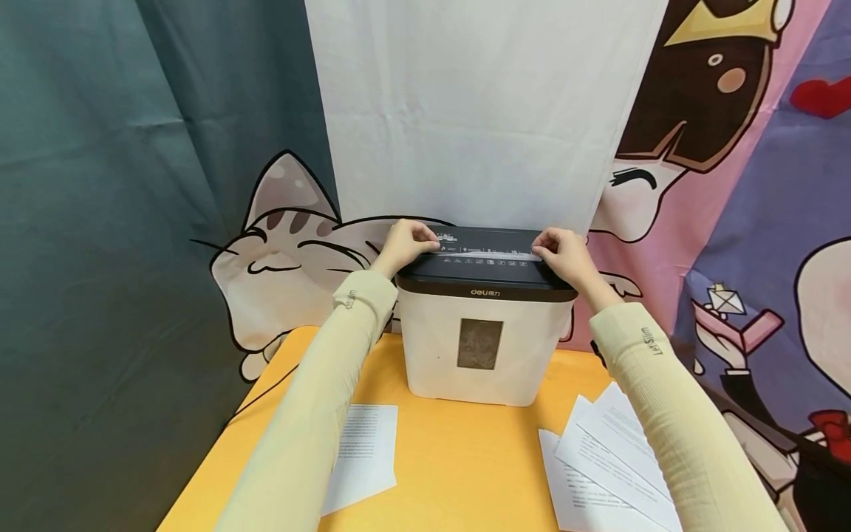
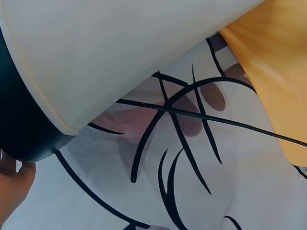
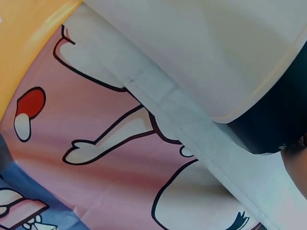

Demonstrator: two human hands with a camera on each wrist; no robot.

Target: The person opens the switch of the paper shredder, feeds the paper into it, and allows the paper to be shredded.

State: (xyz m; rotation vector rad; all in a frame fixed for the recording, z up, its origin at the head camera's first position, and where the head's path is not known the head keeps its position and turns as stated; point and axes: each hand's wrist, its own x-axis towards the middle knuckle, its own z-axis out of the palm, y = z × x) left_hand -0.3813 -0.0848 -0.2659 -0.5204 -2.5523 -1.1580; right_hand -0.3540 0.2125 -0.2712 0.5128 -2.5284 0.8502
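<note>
A: Where is the sheet at this moment?

B: A sheet of paper (image 1: pixel 487 253) is seen lying almost flat across the black head of the deli paper shredder (image 1: pixel 485 325), over the feed slot. Most of it appears to be already inside; only a thin strip is visible. The shredder is stood at the back of the orange table (image 1: pixel 459 458).

A: And the hands?

B: The left hand (image 1: pixel 403 246) is curled at the sheet's left end, fingertips pinched on the edge. The right hand (image 1: pixel 561 253) is curled likewise on the right end. In the wrist views only the heel of each hand is caught beside the bin wall, so the pinch itself is judged from the head view alone.

A: How should this feed be handled well?

B: The two ends should be kept level, so the sheet is drawn in square and not skewed. Light tension is advised, no downward force; the cutters should be allowed to pull. Fingertips should be kept clear of the slot and the edge let go early. The power cord (image 2: pixel 216 119) behind the bin should be left undisturbed.

A: Other stock?

B: One printed sheet (image 1: pixel 364 454) is noted at left, a fanned stack of printed sheets (image 1: pixel 608 462) at right.
</note>
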